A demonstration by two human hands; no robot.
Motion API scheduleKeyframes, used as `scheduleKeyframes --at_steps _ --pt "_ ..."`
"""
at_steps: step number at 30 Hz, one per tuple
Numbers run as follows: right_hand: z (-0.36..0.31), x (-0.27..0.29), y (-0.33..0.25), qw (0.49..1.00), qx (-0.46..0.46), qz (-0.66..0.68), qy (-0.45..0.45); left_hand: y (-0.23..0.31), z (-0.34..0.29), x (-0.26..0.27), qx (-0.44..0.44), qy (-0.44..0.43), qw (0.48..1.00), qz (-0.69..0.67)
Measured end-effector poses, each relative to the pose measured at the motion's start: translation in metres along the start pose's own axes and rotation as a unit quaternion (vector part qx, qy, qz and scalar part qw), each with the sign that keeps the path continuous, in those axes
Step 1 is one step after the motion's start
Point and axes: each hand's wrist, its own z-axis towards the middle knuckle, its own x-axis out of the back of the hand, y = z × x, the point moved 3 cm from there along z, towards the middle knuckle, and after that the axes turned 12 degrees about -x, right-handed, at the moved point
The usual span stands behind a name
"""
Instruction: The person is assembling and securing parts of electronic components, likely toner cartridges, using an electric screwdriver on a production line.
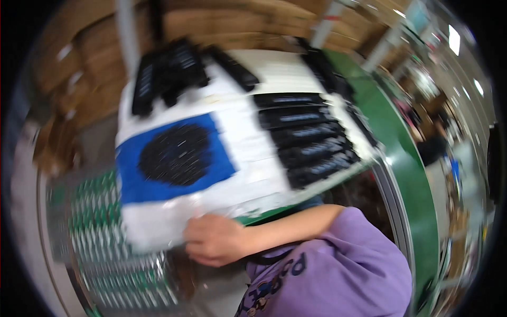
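My right hand (214,240) reaches across from the right, fingers curled together, at the near edge of a white-covered table (248,179). Motion blur hides what the fingers hold, if anything. Just beyond lies a blue sheet (129,182) with a round heap of small black pieces (177,154) on it. To its right, several long black cases (306,129) with pale printing lie side by side in a row. More black cases (174,68) are piled at the table's far left, and another case (232,68) lies aslant beside them. My left hand is out of view.
At the left, below the table's edge, stand clear trays (119,274) with rows of green circuit boards. Brown cartons (211,26) are stacked behind the table. A green surface (406,158) with a metal edge runs along the right. More black cases (325,66) lie near the far right edge.
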Motion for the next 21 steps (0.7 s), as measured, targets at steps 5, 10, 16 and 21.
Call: scheduleKeyframes --at_steps 5,10,16,21 --pt "-0.01 -0.002 -0.009 0.999 0.023 -0.014 0.028 -0.005 0.151 -0.039 0.092 0.156 0.976 -0.119" --pt "-0.017 -0.006 -0.004 0.998 0.009 -0.033 0.053 0.029 0.209 0.052 0.239 0.205 0.927 -0.205" --pt "-0.012 -0.006 -0.005 0.998 0.033 -0.03 0.052 0.122 0.268 0.185 0.435 0.239 0.819 -0.286" --pt "-0.024 0.017 -0.005 0.995 0.058 0.068 0.038 0.205 0.349 0.285 0.539 0.257 0.731 -0.33"
